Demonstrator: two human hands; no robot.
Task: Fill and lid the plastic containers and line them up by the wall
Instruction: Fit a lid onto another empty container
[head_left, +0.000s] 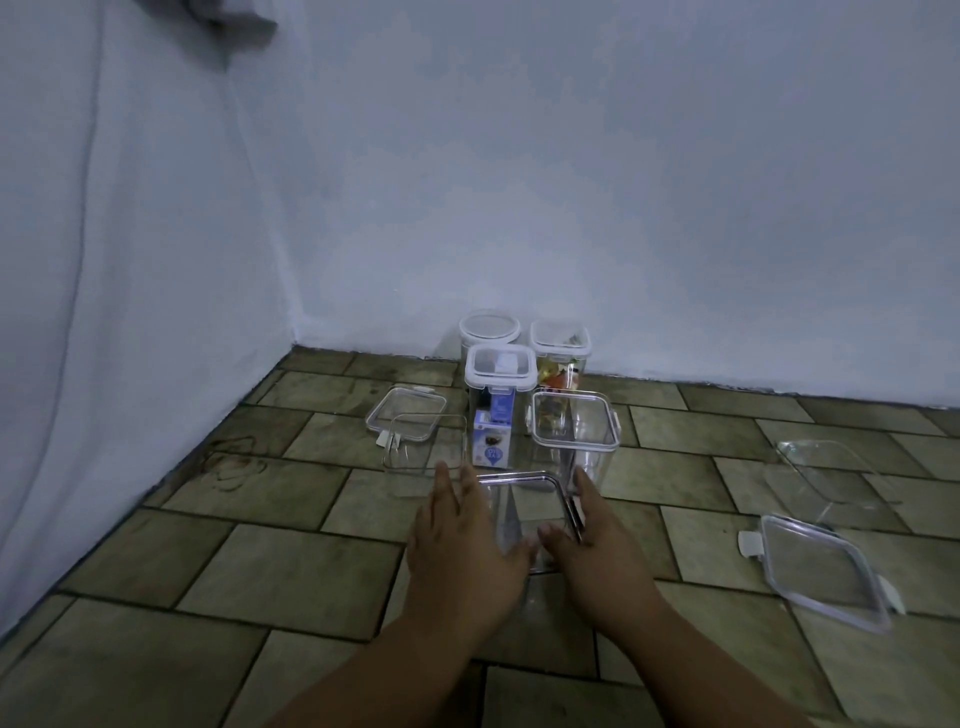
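Note:
A clear, lidless plastic container (519, 512) stands on the tiled floor between my hands. My left hand (462, 540) presses its left side and my right hand (592, 540) its right side. Three lidded containers stand by the wall: a round-lidded one (488, 328), a square one (560, 343) with colourful contents, and one (500, 370) holding blue cartons. A clear container (574, 421) with a loose-looking lid stands in front of them. Left of the group, another open container (423, 457) has a lid (406, 415) behind it.
At the right, a large clear empty container (826, 483) stands on the floor, with its clear lid (826, 571) lying in front of it. White walls meet in a corner at the back left. The floor is greenish tile.

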